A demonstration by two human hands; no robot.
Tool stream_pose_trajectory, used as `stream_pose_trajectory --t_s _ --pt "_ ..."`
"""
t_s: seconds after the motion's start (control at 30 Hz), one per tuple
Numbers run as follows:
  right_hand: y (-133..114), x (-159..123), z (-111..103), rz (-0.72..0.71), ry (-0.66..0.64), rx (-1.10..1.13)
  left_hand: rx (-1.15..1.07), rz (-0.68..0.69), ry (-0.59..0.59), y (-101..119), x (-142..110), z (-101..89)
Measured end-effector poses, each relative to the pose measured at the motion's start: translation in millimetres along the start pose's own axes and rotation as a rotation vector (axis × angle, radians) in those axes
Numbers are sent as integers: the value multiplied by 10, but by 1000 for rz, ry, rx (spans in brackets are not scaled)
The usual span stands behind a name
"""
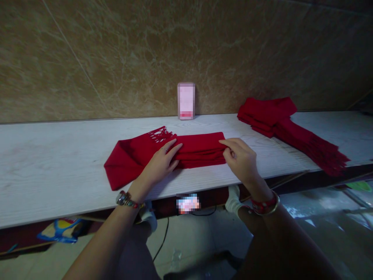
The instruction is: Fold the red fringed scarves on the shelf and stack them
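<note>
A red fringed scarf (pixel 132 157) lies partly folded on a long whitish wooden board (pixel 52 163). My left hand (pixel 160 163) rests flat on the scarf's middle, fingers stretched out. The right end of the scarf is stacked in layers, and my right hand (pixel 240 157) pinches that folded edge between thumb and fingers. Both wrists wear bracelets. A fringe of tassels sticks out at the far side behind my left hand.
A second red scarf (pixel 279 120) lies folded at the right, its tasselled end reaching the board's front edge. A small pink upright card (pixel 185 101) leans against the marbled wall. Below the board are a floor, a cable and a colourful object (pixel 62 229).
</note>
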State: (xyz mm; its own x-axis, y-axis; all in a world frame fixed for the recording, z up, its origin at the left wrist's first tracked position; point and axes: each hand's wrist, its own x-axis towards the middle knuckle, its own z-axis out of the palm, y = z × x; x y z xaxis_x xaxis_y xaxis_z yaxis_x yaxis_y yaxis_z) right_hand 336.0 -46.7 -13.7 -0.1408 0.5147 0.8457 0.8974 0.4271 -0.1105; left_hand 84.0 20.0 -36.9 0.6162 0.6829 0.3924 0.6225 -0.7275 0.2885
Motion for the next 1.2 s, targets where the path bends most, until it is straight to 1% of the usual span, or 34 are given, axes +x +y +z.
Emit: stream_pose_trajectory --t_s 0.07,0.2,0.33,0.43,0.57,0.67,0.77,0.83,0.9,1.07,1.2 --pt "-5 -17 4 28 -27 -9 -9 -4 7 -10 -1 12" --pt "52 -148 64 63 -110 -41 -31 -10 1 -42 1 -4" --pt "140 -252 143 84 -124 -49 -31 -10 -19 -29 9 -20" --pt "233 -255 187 73 -154 -49 -1 -28 -38 32 13 -5" --pt "352 -174 192 71 -183 -75 34 -60 -38 82 8 -19" --pt "364 -84 162 13 -204 -114 24 -55 -65 13 -10 -88" --pt "314 -8 151 -92 -259 -157 45 -81 -90 -98 -28 -152" --pt "286 29 165 -157 -302 -146 81 -98 -103 -137 -28 -164" --pt "280 55 188 -187 -335 -116 120 -108 -104 -129 -13 -153" --pt "277 76 244 -179 -360 -65 190 -149 -49 -1 55 -89" --pt "196 74 282 -208 -417 -70 235 -184 63 70 85 -81"
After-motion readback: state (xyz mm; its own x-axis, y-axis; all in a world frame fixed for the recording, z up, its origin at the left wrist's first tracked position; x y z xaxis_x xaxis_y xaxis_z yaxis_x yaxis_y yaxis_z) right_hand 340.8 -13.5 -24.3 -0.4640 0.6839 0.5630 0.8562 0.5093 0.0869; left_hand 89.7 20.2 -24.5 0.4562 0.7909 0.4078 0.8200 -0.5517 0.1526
